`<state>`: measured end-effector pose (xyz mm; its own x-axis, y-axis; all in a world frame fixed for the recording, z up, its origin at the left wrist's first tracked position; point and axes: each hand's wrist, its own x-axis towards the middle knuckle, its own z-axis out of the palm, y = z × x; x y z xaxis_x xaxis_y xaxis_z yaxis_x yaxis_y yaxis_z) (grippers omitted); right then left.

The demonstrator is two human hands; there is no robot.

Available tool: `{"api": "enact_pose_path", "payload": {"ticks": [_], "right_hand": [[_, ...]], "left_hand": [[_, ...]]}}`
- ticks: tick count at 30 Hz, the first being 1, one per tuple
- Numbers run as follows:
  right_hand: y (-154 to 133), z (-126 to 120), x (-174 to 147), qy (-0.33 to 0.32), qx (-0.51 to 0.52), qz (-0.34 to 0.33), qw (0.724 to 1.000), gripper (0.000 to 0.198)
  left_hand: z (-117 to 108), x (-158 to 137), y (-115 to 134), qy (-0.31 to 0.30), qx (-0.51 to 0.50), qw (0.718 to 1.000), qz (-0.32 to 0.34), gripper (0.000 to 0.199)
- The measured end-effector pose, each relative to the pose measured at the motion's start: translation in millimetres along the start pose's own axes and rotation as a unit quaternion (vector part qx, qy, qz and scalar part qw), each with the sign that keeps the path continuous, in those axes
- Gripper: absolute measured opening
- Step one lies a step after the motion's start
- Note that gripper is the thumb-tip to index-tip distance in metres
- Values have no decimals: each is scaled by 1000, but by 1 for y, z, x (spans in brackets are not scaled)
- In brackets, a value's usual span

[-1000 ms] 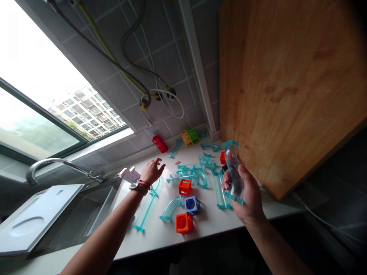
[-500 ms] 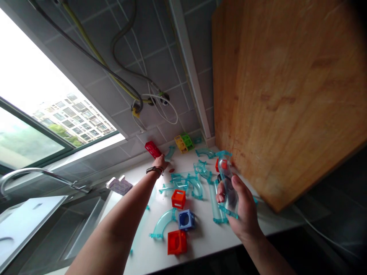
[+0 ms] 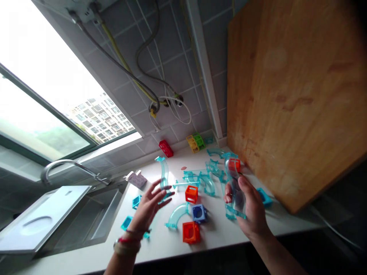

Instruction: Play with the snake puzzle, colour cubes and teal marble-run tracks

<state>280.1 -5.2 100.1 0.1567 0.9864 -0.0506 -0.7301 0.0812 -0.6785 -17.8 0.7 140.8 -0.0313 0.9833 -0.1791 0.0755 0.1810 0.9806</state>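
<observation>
My left hand point(image 3: 151, 202) is over the left part of the white counter, fingers loosely spread about the lower end of a clear teal curved track piece point(image 3: 163, 172). That piece stands up from the fingers; where they touch it is partly hidden. My right hand point(image 3: 252, 206) is closed around a clear track piece with teal ends point(image 3: 235, 191), its fingers wrapped behind it. Between the hands lie an orange cube point(image 3: 191, 194), a blue cube point(image 3: 199, 213), a red-orange cube point(image 3: 191, 232) and a curved teal track point(image 3: 177, 214). More teal tracks point(image 3: 210, 185) lie behind them.
A red block point(image 3: 166, 148) and yellow-green blocks point(image 3: 196, 142) stand by the tiled wall. A wooden board point(image 3: 286, 99) leans at right, near a teal cube point(image 3: 264, 197). The sink point(image 3: 100, 217) and faucet point(image 3: 71, 162) are at left.
My left hand has drawn back from beside the red block toward me, bringing the curved track piece. My right hand keeps its hold. The view has shifted, showing teal cubes at left.
</observation>
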Motion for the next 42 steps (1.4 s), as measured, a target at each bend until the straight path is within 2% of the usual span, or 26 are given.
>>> {"api": "enact_pose_path", "payload": {"ticks": [2, 5, 7, 10, 13, 17, 23, 32, 35, 39, 42], "right_hand": [[6, 3, -9, -20, -9, 17, 1000, 36], [17, 9, -28, -78, -47, 44, 995, 40], [24, 14, -43, -142, -95, 58, 984, 42], [31, 23, -62, -215, -183, 61, 957, 45], [34, 30, -74, -236, -231, 55, 942, 49], [31, 31, -77, -235, -230, 35, 944, 50], [24, 27, -72, -251, -229, 24, 940, 45], [20, 25, -69, -268, -235, 20, 934, 42], [21, 25, -69, -256, -220, 25, 941, 43], [27, 23, -66, -200, -169, 54, 963, 46], [29, 23, -64, -188, -143, 72, 969, 45]], "left_hand": [[10, -58, -17, 22, -112, 993, -24, 73], [29, -118, -36, 46, -171, 982, -63, 70], [39, -139, -40, 41, -166, 984, -57, 66], [46, -153, -34, 38, -149, 988, -29, 64], [50, -160, -26, 49, -129, 990, 1, 61], [60, -164, -21, 72, -103, 992, 31, 60], [75, -159, -15, 105, -88, 990, 31, 58], [82, -157, -13, 88, -79, 993, 22, 57], [81, -155, -10, 84, -103, 991, 1, 55], [82, -145, -7, 98, -171, 979, -51, 45], [85, -137, -8, 120, -194, 973, -41, 37]]}}
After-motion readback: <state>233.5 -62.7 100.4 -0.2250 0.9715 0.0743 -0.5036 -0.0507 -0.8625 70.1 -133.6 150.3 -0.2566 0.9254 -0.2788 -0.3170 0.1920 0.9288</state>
